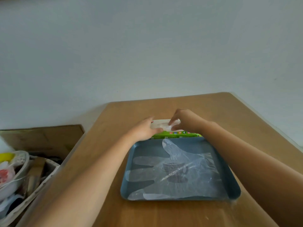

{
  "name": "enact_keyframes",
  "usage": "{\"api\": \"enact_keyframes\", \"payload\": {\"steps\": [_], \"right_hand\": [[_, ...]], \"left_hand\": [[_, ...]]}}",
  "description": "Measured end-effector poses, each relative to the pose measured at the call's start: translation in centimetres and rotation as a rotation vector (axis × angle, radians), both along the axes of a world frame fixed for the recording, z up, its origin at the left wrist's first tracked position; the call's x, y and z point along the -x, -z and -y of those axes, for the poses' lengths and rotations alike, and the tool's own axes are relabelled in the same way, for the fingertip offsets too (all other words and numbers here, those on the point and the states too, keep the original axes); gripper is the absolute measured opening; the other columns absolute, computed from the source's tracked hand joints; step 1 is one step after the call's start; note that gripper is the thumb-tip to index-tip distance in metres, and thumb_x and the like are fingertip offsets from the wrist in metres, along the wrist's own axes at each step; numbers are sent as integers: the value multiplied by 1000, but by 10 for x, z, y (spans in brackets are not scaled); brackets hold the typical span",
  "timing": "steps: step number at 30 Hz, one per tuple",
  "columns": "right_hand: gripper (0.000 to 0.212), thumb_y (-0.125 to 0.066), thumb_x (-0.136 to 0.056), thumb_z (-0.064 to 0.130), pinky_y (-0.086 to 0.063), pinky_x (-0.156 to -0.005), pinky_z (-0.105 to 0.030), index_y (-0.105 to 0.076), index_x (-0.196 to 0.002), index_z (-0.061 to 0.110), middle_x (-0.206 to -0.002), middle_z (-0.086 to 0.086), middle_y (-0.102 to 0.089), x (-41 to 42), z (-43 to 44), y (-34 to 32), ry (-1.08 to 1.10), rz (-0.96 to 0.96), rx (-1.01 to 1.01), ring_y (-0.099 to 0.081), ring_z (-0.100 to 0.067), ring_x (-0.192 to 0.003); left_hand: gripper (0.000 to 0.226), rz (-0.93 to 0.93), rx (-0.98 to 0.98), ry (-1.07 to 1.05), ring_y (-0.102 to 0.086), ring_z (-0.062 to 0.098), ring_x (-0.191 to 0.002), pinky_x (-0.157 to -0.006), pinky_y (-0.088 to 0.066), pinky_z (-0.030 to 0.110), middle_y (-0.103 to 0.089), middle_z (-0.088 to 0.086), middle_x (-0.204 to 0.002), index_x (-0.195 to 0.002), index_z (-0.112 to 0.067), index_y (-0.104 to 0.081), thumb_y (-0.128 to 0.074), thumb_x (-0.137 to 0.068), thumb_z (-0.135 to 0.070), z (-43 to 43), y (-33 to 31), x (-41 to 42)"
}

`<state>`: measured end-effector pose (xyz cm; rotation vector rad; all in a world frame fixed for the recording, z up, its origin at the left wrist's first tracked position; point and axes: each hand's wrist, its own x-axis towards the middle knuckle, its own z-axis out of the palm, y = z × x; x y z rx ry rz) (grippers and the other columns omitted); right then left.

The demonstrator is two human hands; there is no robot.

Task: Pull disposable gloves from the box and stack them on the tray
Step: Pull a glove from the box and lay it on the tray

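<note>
A green and white glove box [177, 134] lies on the wooden table just behind a blue-grey tray [131, 182]. Clear plastic gloves [178, 167] lie flat in the tray, fingers pointing left. My left hand [144, 130] grips the box's left end, thumb along its front edge. My right hand [185, 120] is over the box top and pinches a bit of clear glove film [165, 126] at the opening. The box's right part is hidden behind my right wrist.
The wooden table [213, 108] ends at a white wall behind. To the left, below the table edge, sit a cardboard box [41, 138] and a basket [19, 181] full of mixed items.
</note>
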<state>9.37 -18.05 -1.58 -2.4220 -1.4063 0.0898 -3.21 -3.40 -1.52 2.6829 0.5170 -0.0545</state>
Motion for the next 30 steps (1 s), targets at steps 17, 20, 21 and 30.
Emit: {"api": "enact_keyframes", "payload": {"steps": [17,20,21,30], "right_hand": [[7,-63,-88,8,-38,-65,-18,-66,-82,6,-87,-1,-61,1,-7,26,192,-224,-480,-56,-16,-82],[10,-58,-92,10,-40,-72,-23,-65,-90,4,-88,0,-62,4,-11,18,166,-192,-504,-56,-17,-85],[11,-56,-93,11,-42,-75,-25,-64,-92,3,-90,-1,-62,5,-12,14,160,-182,-514,-56,-18,-87],[14,-47,-98,11,-36,-55,-6,-55,-87,12,-73,8,-56,0,11,-36,292,-225,-823,-49,-5,-66]], "left_hand": [[81,-28,-79,40,1,21,-149,-120,-6,43,2,4,-162,-154,-16,-5,-35,-94,-61,-11,36,-16],[84,-23,-90,43,-1,23,-149,-120,-7,45,0,4,-162,-154,-17,-4,-36,-92,-64,-14,40,-18],[85,-21,-97,46,-1,23,-149,-120,-7,46,0,5,-162,-154,-17,-4,-36,-91,-64,-15,41,-19],[86,-18,-29,47,0,19,-149,-120,-8,45,-1,3,-162,-154,-18,-6,-40,-91,-64,-19,43,-22]]}}
